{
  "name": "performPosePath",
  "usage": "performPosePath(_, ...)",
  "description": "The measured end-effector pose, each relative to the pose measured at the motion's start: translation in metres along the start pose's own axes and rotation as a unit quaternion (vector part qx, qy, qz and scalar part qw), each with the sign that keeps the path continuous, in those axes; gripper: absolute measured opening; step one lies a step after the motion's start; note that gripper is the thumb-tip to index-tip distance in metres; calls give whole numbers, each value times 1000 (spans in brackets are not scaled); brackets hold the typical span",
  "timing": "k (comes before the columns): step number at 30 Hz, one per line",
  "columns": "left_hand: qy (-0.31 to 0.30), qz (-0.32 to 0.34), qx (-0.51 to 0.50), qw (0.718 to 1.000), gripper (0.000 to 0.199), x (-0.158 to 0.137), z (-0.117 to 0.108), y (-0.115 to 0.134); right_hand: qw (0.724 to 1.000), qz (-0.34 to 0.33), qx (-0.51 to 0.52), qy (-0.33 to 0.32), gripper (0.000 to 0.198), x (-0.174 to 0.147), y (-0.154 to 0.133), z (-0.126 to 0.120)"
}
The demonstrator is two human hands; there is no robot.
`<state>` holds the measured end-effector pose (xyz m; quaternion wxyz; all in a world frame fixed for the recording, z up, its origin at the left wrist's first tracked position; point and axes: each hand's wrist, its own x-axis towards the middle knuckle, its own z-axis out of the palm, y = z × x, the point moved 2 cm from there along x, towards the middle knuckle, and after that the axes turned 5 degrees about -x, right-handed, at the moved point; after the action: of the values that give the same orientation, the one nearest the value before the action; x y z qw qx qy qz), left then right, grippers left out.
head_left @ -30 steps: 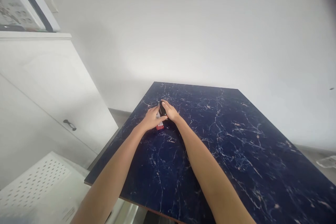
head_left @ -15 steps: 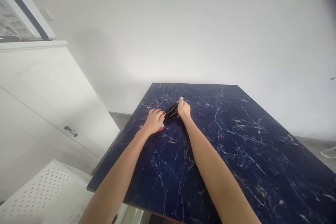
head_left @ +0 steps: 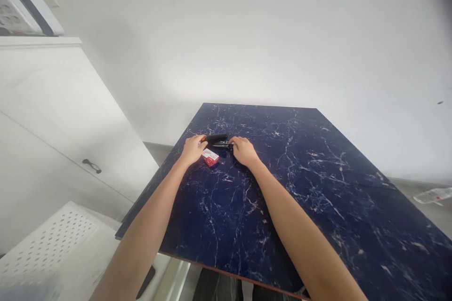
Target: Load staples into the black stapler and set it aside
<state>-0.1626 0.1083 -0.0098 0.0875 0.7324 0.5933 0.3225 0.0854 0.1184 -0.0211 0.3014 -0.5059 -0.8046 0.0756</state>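
Note:
A black stapler with an orange part at its left end lies between my hands on the dark blue table. Its long black upper part and a shiny metal lower part stand slightly apart. At the left end, my left hand has its fingers closed around the orange part. My right hand grips the right end of the metal part with bent fingers. Just below the stapler, close to my left fingers, is a small red and white box, partly covered by that hand.
The marble-patterned table reaches toward a pale wall. A white cabinet with a dark handle stands on the left, above a white perforated box. A clear plastic bottle lies on the floor at right.
The stapler has turned from slanting to nearly level, and its two parts show more clearly. My right hand has come down and rolled over. More of the red and white box is visible.

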Motion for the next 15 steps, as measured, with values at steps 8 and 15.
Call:
performPosePath(8,3,-10,-62,998,37,2,4,-12,998,-49,-48,-13,20,-15,-18,-2)
performPosePath(15,1,-15,-55,998,36,0,1,-10,980,147,97,93,27,-8,4,-14)
